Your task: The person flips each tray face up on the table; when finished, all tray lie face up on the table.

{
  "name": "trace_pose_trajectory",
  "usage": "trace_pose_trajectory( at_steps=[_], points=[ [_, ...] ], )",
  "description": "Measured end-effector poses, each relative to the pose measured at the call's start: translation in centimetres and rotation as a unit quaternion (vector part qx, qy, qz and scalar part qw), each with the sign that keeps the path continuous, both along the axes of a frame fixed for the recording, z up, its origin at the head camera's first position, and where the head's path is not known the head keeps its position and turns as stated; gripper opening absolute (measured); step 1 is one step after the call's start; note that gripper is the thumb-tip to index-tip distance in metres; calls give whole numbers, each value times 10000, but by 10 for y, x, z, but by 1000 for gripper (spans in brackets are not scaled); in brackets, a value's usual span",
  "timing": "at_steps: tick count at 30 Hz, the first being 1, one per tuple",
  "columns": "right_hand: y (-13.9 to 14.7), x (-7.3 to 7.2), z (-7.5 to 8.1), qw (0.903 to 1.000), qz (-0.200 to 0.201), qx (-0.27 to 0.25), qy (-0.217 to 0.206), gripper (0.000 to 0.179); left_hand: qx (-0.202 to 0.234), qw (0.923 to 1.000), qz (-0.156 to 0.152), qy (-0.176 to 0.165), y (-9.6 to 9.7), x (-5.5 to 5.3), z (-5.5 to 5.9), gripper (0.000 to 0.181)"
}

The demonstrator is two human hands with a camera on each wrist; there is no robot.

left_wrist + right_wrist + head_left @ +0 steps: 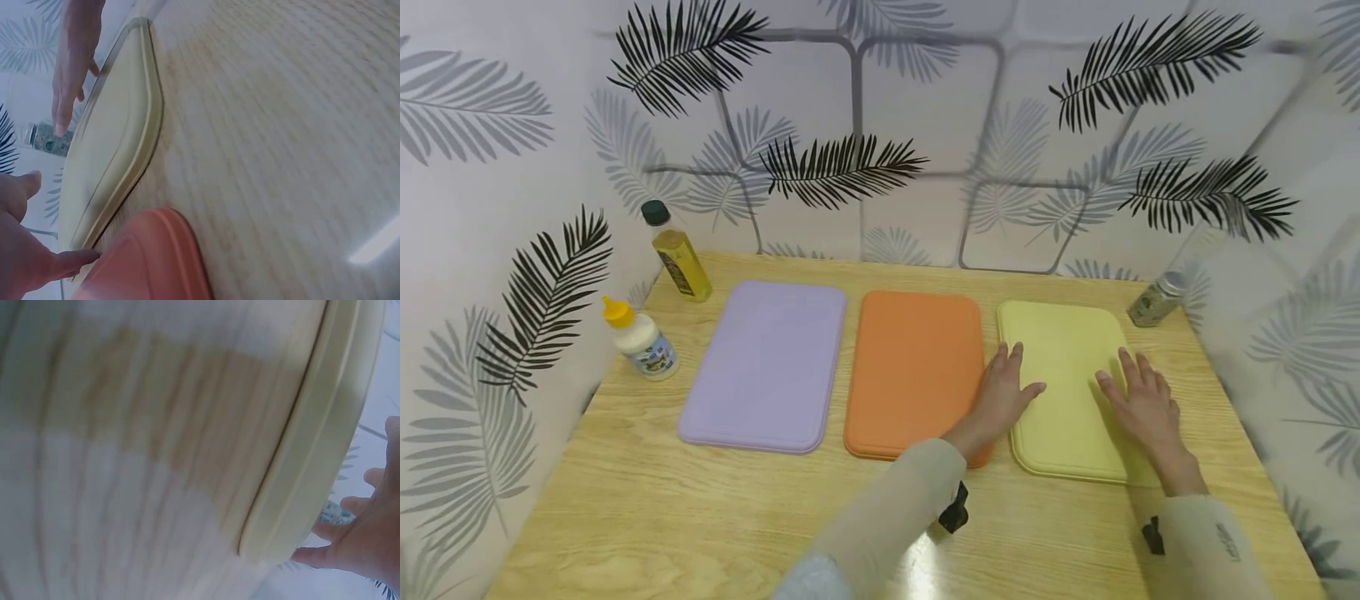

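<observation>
A flat yellow board [1060, 387] with rounded corners lies on the table between my two hands. At its left side my left hand [1000, 396] reaches over the gap to an orange board [917, 367], fingers spread and the thumb toward the yellow surface. My right hand [1146, 408] is at the yellow board's right edge with its fingers extended. In the left wrist view, the left hand [31, 250] has a finger near the edges of both boards. The right wrist view has spread fingers [334, 531] beside the yellow board's edge [312, 437]. Neither hand grips anything.
A purple board [767, 367] lies left of the orange one. Farther left stand a white glue bottle [643, 342] with a yellow cap and an oil bottle [681, 258]. A small jar [1157, 300] stands at the back right. Leaf-patterned walls border the wooden table [685, 517].
</observation>
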State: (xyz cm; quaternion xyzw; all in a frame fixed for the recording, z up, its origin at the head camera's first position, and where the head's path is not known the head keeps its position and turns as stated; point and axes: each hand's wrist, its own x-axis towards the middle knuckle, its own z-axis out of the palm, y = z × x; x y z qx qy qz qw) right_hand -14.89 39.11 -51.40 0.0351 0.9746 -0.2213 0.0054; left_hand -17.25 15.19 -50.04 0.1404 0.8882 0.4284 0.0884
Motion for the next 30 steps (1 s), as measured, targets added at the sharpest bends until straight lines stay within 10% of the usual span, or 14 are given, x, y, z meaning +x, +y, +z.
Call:
trace_pose_trajectory(
  at_steps=[30],
  points=[
    [1,-16,-4,9978,-133,-425,-487,82,-533,9956,-173,-754,5,-7,-7,77]
  ],
)
